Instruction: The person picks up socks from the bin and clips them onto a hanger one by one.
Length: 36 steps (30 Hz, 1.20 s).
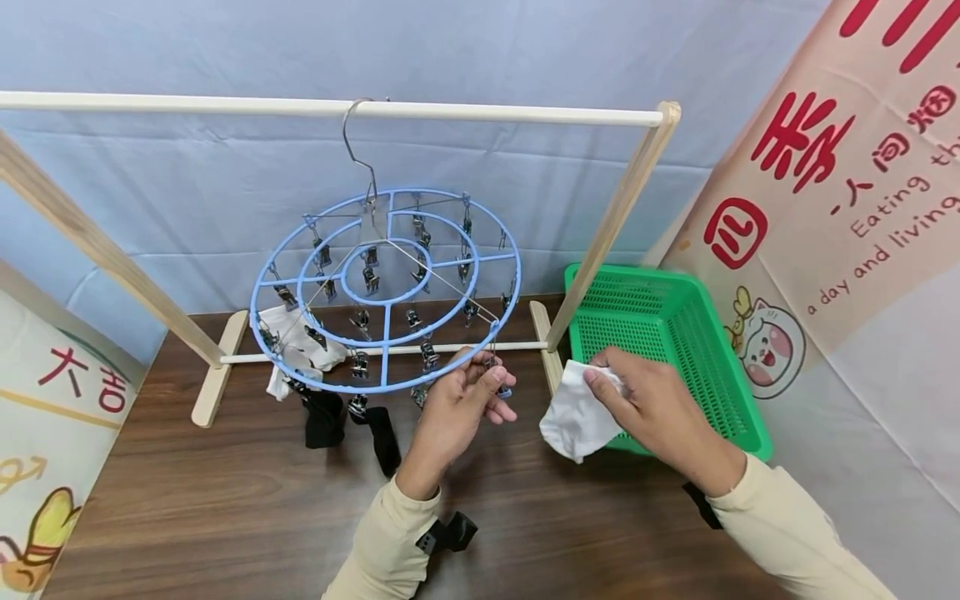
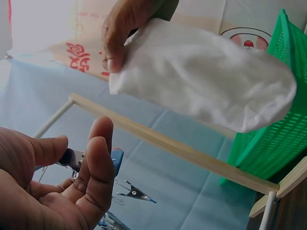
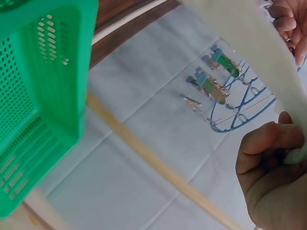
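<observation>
In the head view a blue round clip hanger hangs by its metal hook from a white rail. My left hand is at the hanger's front right rim and pinches a clip between thumb and fingers. To its right, my right hand grips a white sock by its upper end, with the toe hanging down to the left. Black socks hang from clips at the front of the hanger, and white socks hang at its left side.
A green plastic basket stands on the right, partly behind my right hand. The wooden drying rack with its white rail spans the table, its right post beside the basket. Several other clips dangle around the hanger's rings.
</observation>
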Motion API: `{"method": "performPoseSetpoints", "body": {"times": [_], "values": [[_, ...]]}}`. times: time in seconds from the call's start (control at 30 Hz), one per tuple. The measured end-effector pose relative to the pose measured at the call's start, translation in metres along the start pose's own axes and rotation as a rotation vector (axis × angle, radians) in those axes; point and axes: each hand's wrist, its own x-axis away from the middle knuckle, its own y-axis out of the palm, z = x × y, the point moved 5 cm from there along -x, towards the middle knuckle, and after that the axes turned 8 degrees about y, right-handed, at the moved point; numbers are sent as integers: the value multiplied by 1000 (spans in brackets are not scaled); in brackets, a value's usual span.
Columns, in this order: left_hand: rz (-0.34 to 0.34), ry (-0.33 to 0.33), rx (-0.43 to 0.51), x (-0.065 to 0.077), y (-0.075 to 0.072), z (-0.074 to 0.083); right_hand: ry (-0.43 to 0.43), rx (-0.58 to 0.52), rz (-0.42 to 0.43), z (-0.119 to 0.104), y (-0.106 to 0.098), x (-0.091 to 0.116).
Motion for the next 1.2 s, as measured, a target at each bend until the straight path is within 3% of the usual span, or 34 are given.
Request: {"method": "performPoseSetpoints", "body": {"times": [0.37, 1.2], "values": [[26, -5, -6, 13, -14, 4, -30, -9, -53, -22, 11, 3], [35, -4, -66, 43, -36, 25, -218, -121, -96, -56, 34, 3]]}}
